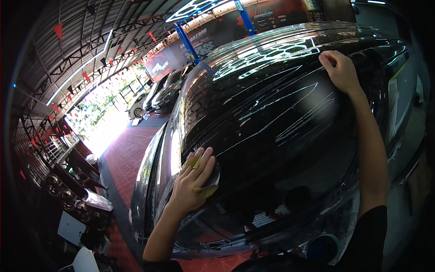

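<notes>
A glossy black car body panel (272,172) fills the middle, with water streaks, droplets and what looks like clear film on it. My left hand (190,183) lies on its lower left with fingers wrapped over a yellow squeegee (205,191), pressing it to the surface. My right hand (337,70) is at the upper right edge of the panel, fingers curled and pressed together; what they pinch, if anything, is too small to make out.
Parked cars (161,95) and blue lift posts (244,18) stand behind. Wheels (68,199), a plastic-wrapped roll (97,199) and a white chair (79,260) line the left, beside red-tiled floor (122,154). A round container (321,249) sits at the bottom right.
</notes>
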Demonstrator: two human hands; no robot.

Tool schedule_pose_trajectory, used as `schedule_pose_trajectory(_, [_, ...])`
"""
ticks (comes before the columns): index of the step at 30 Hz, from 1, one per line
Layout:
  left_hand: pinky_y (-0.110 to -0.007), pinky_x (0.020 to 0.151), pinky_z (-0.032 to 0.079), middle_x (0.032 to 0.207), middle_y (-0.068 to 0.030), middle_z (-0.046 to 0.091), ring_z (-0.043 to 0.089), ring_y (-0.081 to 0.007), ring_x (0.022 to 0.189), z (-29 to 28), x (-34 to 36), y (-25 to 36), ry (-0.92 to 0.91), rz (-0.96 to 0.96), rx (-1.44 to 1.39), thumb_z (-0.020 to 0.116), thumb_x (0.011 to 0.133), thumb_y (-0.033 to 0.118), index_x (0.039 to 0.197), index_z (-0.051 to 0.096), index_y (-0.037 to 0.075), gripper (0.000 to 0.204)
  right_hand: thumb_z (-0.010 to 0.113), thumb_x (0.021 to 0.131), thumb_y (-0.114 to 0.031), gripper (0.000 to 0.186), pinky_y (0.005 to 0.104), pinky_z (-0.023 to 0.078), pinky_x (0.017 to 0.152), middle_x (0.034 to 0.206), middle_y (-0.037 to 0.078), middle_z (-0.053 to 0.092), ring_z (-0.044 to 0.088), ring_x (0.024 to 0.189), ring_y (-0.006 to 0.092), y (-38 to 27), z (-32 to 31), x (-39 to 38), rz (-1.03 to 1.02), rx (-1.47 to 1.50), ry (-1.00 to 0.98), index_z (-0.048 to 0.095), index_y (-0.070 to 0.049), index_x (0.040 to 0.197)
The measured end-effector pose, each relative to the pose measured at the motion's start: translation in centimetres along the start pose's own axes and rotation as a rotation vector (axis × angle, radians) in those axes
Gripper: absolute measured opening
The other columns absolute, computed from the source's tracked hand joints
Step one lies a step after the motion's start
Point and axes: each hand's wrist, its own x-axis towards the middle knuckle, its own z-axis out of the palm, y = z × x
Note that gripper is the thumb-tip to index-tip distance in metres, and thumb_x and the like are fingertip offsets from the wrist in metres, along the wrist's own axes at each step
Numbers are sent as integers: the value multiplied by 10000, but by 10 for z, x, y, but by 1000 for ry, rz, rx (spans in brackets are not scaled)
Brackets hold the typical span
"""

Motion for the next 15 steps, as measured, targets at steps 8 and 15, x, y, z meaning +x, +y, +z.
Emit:
schedule_pose_trajectory(8, [-516,1238,268,1606,-159,389,387,-370,1472,-5,88,-6,-192,117,-70,656,918,114,1540,394,81,676,647,979,-338,326,358,501,783,953,90,696,674,876,260,16,5,-4,47,-237,-187,739,-25,974])
schedule_pose_trajectory(15, [-536,1238,242,1620,-170,367,355,-380,1491,-9,40,-14,-177,-42,-99,621,880,37,1572,349,82,744,644,929,-307,282,419,506,910,984,118,737,673,935,300,6,7,0,-62,-396,-256,745,-46,957])
